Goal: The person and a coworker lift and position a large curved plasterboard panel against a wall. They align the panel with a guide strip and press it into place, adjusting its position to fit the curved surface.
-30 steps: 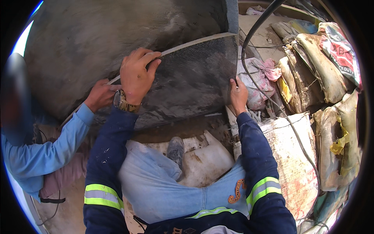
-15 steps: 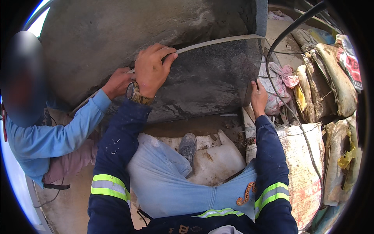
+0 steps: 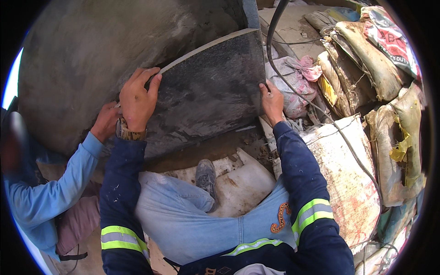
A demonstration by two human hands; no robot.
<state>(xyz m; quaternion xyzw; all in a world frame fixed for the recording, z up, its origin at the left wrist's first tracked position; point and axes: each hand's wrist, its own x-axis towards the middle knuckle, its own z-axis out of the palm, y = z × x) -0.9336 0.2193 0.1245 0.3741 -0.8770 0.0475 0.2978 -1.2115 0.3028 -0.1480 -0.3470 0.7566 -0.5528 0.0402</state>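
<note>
A dark grey slab (image 3: 211, 82) with a pale top edge stands tilted against a larger grey cement-like surface (image 3: 123, 36). My left hand (image 3: 139, 98), with a watch (image 3: 128, 130) at its wrist, is closed over the slab's top edge, thumb and fingers hooked round it. At the slab's right edge, my right hand (image 3: 273, 101) grips with its thumb on the near face; its other fingers are partly hidden. Just left of my left hand, a co-worker's hand (image 3: 106, 120) in a light blue sleeve also holds the top edge.
Stacked dusty sacks (image 3: 362, 55) fill the right side, with a tied pinkish bag (image 3: 295, 82) beside the slab. A black cable (image 3: 316, 105) hangs down across them. A stained white sheet (image 3: 243, 188) lies under my shoe (image 3: 206, 176). The co-worker sits close at left.
My view has swung right, so the slab and hands appear farther left and more sacks show. Both my hands and the co-worker's hand keep hold of the slab.
</note>
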